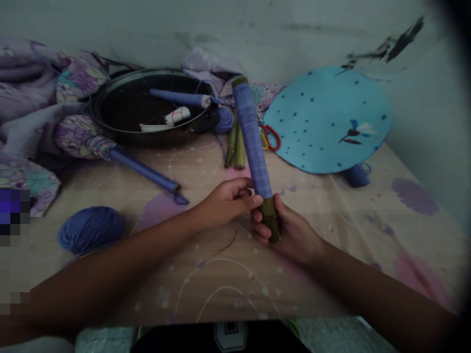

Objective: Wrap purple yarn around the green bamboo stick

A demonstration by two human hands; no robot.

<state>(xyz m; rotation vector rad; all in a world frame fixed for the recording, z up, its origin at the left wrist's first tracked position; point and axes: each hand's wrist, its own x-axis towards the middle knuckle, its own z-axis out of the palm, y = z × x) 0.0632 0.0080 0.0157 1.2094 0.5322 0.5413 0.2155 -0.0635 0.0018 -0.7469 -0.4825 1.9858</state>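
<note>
My right hand (290, 228) is closed around the bare lower end of a bamboo stick (270, 223). Blue-violet yarn (253, 142) is wound in tight turns over most of the stick, which leans up and away, slightly to the left. At the lower edge of the winding, my left hand (235, 198) has its fingers curled and its thumb against the stick. No strand shows clearly between those fingers. A ball of blue yarn (91, 229) lies on the table beyond my left forearm.
On the flowered tablecloth (221, 289) stand a dark pan (125, 132) holding a yarn-wrapped stick (178, 97), bamboo pieces (239, 152), red-yellow scissors (271, 137) and a blue fan-shaped panel (316, 117). Another wrapped stick (147, 170) lies left, by flowered cloth (73, 132).
</note>
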